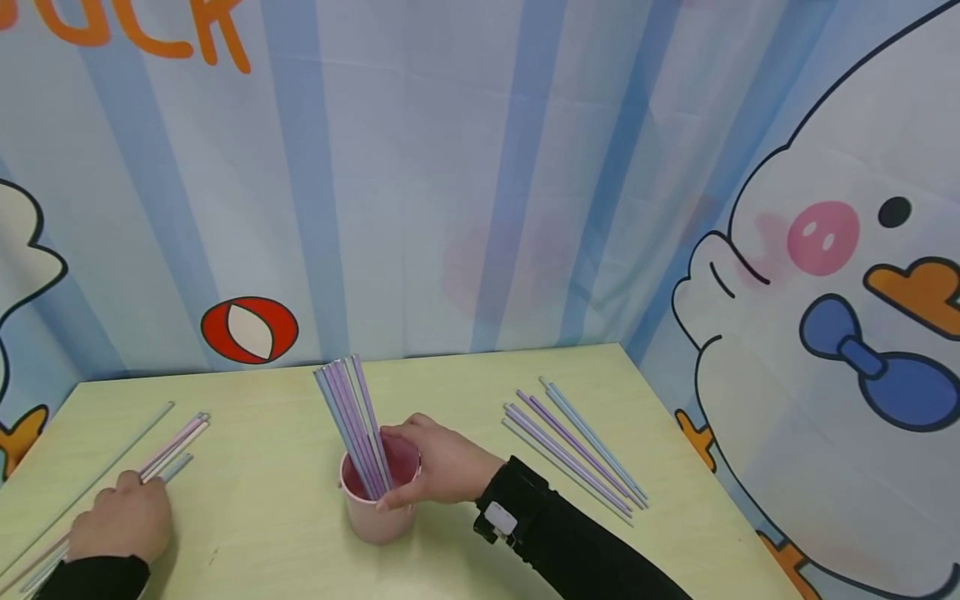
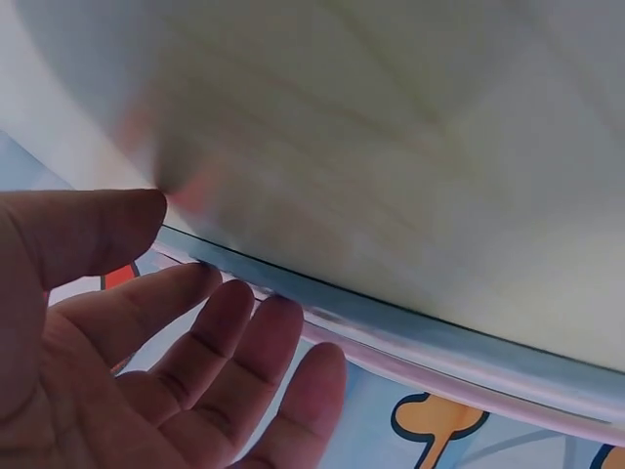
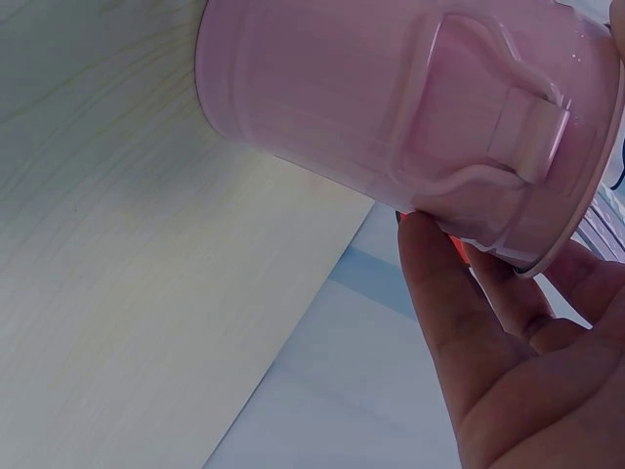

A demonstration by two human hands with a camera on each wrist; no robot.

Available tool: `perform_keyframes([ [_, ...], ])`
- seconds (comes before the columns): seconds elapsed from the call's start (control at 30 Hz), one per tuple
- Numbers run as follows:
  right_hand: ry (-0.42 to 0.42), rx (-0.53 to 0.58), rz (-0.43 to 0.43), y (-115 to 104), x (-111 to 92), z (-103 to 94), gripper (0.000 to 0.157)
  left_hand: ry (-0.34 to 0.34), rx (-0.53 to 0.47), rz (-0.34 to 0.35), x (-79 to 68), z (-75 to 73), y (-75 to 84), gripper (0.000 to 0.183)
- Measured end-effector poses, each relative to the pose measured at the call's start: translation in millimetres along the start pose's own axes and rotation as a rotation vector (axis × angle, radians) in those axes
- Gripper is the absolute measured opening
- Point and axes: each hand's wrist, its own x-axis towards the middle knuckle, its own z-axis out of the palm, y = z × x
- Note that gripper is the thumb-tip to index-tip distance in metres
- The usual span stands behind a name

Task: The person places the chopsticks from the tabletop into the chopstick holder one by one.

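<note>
Right-hand grip (image 1: 444, 463): grasping pink pail (image 1: 381, 527). Left-hand grip (image 1: 123, 518): slack at pastel straws (image 1: 174, 444). Likely risk: scattering, from loose fingertip contact.

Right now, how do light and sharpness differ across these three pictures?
Head view: bright, with a soft shadow on the table beside the left hand; left wrist view: dimmer, a reddish patch blurred beside the thumb; right wrist view: dim too, the table shaded near the pink bucket.
</note>
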Motion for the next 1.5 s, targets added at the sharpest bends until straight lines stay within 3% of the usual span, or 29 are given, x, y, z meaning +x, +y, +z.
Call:
perform_keyframes([
  [0.27,0.0,0.008,0.005,-0.2,0.5,-0.6,0.092,0.103,0.042,0.129,-2.4,0.0,14.6,0.014],
  [0.8,0.008,0.011,0.0,0.9,0.2,0.7,0.091,0.082,0.044,0.229,0.9,7.6,47.7,0.012],
  [1.0,0.005,0.01,0.003,-0.3,0.2,1.5,0.092,0.059,0.042,0.237,-0.7,2.2,61.2,0.007],
  [1.17,0.005,0.01,0.001,-0.6,0.0,1.0,0.091,0.074,0.007,0.204,0.1,-12.3,72.7,0.01],
  [1.37,0.007,0.016,0.003,-0.4,-0.7,-0.1,0.091,0.202,-0.11,0.225,-1.4,-43.0,83.7,0.019],
  [1.5,0.006,0.014,0.007,0.2,-0.7,0.3,0.091,0.237,-0.214,0.215,-2.8,-64.3,88.5,0.023],
])
